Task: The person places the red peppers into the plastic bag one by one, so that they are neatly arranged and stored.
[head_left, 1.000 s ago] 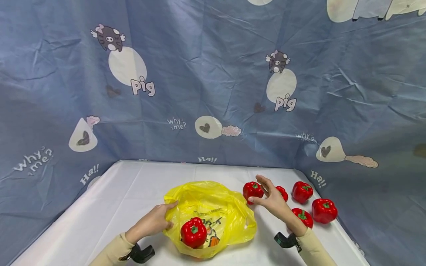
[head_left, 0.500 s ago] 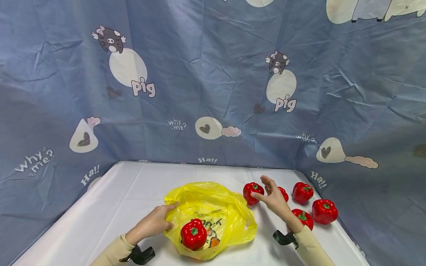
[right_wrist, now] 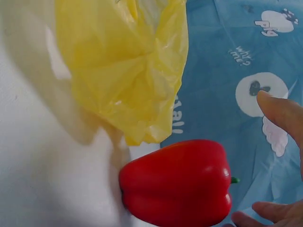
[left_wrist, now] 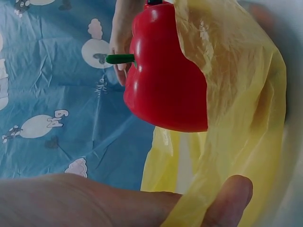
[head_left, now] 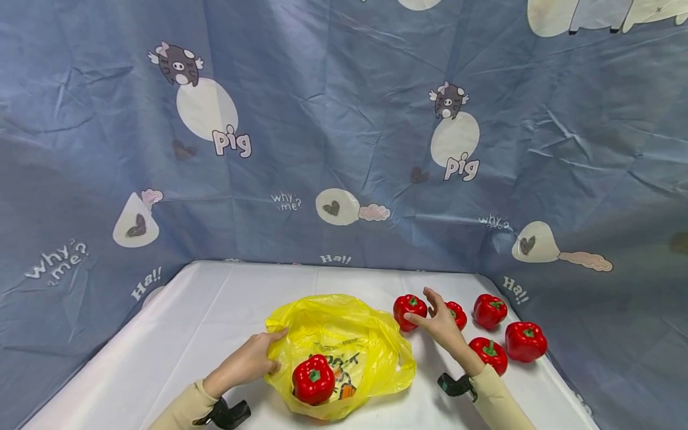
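At the left rim of a yellow plastic bag, my left hand pinches the film between thumb and fingers. The bag lies with its mouth spread, and one red bell pepper sits inside near its front edge. In the left wrist view the bag's edge partly covers that same bell pepper. To the right of the bag, my right hand hovers beside another red bell pepper, thumb and fingers spread apart. The right wrist view shows this bell pepper on its base, with the thumb clear of it.
Several more red bell peppers stand on the right of the white table; one is partly behind my right hand, another is close to the right edge. A blue printed cloth hangs behind and along both sides.
My right hand has shifted a little and lowered slightly beside the bell pepper, still spread. The left hand, the bag and the bell peppers stay where they were.
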A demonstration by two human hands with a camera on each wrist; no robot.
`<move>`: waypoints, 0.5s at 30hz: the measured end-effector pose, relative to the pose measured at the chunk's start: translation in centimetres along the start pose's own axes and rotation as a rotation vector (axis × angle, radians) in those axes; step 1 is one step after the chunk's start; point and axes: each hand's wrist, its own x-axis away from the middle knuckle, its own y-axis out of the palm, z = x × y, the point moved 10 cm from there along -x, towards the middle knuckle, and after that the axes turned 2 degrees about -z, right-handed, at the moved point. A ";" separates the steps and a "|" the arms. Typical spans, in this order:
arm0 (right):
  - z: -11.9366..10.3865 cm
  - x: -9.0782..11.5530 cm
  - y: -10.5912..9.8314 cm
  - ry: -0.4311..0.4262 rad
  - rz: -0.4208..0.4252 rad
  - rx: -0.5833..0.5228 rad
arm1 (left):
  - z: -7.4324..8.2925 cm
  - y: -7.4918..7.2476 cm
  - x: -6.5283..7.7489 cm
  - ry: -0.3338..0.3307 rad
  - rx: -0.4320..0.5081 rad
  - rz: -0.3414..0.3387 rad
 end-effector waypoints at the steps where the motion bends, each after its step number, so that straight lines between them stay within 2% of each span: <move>1: 0.2 -0.1 0.0 0.005 0.003 0.003 | 0.0 0.0 0.0 -0.006 0.001 -0.001; 15: 3.7 -1.0 1.1 0.104 0.016 0.067 | -0.1 -0.1 -0.1 0.002 -0.008 0.015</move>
